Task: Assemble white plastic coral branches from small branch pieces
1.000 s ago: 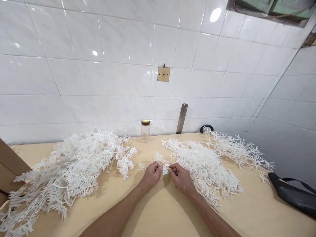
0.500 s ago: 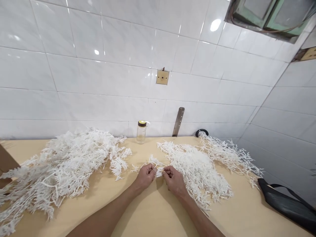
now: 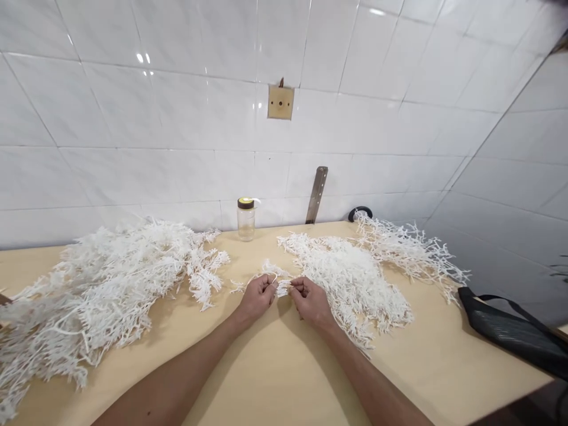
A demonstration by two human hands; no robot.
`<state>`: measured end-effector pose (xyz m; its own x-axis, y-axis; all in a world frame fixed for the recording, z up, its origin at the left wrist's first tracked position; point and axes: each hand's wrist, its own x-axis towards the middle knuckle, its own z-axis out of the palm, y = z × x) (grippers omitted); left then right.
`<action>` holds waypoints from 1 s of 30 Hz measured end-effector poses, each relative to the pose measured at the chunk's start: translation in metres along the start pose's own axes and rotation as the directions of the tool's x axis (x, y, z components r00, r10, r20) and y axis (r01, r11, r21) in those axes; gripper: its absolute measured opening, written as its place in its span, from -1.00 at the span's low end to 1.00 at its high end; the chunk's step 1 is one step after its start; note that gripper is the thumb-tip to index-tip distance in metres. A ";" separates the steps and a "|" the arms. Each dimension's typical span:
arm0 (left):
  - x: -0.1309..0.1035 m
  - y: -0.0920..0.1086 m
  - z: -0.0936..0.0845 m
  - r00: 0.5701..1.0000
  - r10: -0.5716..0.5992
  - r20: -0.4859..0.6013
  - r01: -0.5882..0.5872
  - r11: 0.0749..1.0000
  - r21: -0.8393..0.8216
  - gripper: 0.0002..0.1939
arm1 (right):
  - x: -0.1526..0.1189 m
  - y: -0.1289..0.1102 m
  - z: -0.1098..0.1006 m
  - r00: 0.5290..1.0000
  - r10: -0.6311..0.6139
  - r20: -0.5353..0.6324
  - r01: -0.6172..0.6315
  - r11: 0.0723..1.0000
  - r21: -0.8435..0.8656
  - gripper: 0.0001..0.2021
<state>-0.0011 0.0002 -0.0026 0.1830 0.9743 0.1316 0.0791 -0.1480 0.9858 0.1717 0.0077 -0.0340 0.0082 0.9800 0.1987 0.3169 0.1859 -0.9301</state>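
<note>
Between my hands is a small white branched sprig [image 3: 283, 288], gripped from both sides just above the table. My left hand [image 3: 260, 294] pinches its left end, with thumb and forefinger closed. On the other side, my right hand [image 3: 309, 300] pinches the right end with bent fingers. A loose white piece [image 3: 268, 268] lies right behind the fingertips. Close to my right hand is a dense pile of white branched sprigs [image 3: 355, 278]. A larger, looser heap of such sprigs [image 3: 133, 272] spreads over the table to the left.
A clear jar with a dark and yellow lid [image 3: 246, 220] stands by the wall. A metal strip [image 3: 316, 195] leans on the tiles. Behind the right pile lie more white branches [image 3: 408, 248] and a black ring [image 3: 354, 213]. A black bag [image 3: 506, 322] lies on the table [image 3: 275, 378] at right.
The camera view has tilted down and shifted a little, so the wall and table sit higher in view. Both hands keep their pinch on the white sprig.
</note>
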 end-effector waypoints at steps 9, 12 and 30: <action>-0.001 0.002 0.001 1.000 -0.001 0.005 0.001 0.999 0.037 -0.61 | 0.000 0.001 -0.003 0.998 0.054 0.026 -0.055 0.997 0.047 -0.66; -0.003 0.006 0.001 1.000 -0.009 0.013 0.008 0.999 0.050 -0.62 | -0.001 0.000 -0.004 0.997 0.068 0.028 -0.070 0.996 0.057 -0.64; -0.002 0.003 0.002 1.000 0.002 0.009 -0.003 0.992 0.129 -0.63 | -0.001 -0.011 -0.022 0.983 -0.095 -0.158 0.076 0.990 -0.119 -0.59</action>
<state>0.0012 -0.0024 -0.0003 0.1918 0.9725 0.1322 0.2042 -0.1713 0.9638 0.1890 0.0030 -0.0175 0.1283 0.9343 0.3325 0.4274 0.2505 -0.8687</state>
